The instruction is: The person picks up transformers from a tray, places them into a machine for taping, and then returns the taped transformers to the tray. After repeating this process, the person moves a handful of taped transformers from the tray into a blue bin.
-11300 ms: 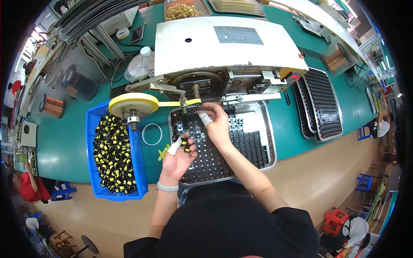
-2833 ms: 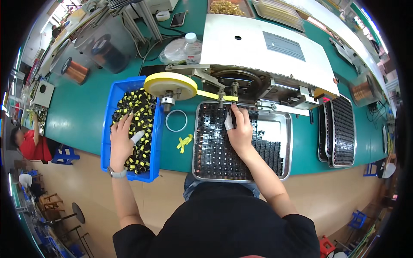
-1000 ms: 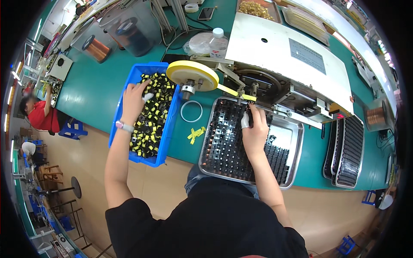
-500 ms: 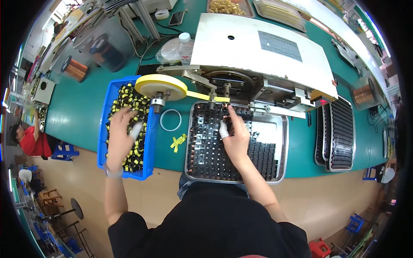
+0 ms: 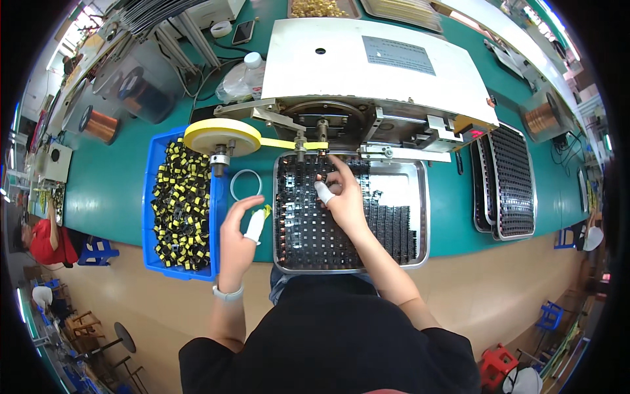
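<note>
My left hand (image 5: pixel 237 246) is over the green bench between the blue bin and the metal tray, its fingers apart. A white cover wraps its thumb, next to a scrap of yellow tape (image 5: pixel 267 210), which it partly hides. Over the metal tray (image 5: pixel 420 226) hangs my right hand (image 5: pixel 344 199), index finger stretched up to just below the machine's spindle (image 5: pixel 322 134). Its thumb, also in a white cover, stands apart, with a small coppery piece close to its tip; whether they touch is unclear. Rows of black coil bobbins (image 5: pixel 308 230) fill much of the tray.
The blue bin (image 5: pixel 149 217) at the left holds many black parts wrapped in yellow. A yellow tape roll (image 5: pixel 223 136) feeds the white machine (image 5: pixel 328 65). A white ring (image 5: pixel 246 185) lies beneath it. Stacked loaded trays (image 5: pixel 512 184) stand at the right; a red-shirted person (image 5: pixel 52 236) sits far left.
My left hand has come from above the blue bin to the right, beside the tape scrap. My right hand stays below the spindle. The whole view has shifted slightly.
</note>
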Available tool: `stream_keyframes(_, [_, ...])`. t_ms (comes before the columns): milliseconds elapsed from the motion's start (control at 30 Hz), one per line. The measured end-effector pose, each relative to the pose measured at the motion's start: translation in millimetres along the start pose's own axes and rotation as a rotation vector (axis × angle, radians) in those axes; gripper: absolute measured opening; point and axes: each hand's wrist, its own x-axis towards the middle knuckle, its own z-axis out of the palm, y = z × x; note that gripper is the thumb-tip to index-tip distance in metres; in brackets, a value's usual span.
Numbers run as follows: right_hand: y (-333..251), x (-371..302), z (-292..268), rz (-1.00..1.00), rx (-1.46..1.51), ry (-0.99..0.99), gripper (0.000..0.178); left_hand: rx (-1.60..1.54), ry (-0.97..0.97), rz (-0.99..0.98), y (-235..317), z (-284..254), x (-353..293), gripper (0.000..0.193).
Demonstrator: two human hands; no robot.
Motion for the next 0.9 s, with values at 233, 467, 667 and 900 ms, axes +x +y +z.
stream_keyframes(233, [20.3,-7.4,-21.4,0.533,1.085,-0.118,0.028,-1.087,-0.128,-0.499,-20.0,51.8,33.4,0.031])
stream_keyframes(467, [34.2,-24.2,-36.8,0.383,0.975,-0.071,0.026,-1.548,-0.390,-0.665,-34.2,99.8,76.6,0.032])
stream_keyframes(667, [12.7,-26.8,-41.8,0.099,0.369,0.152,0.026,-1.710,-0.421,-0.724,-24.9,123.9,96.5,0.033])
stream_keyframes(900, [-2.8,-10.7,-27.6,-0.376,-0.163,0.362,0.026,-1.754,-0.524,-0.708,-27.6,105.3,80.3,0.039])
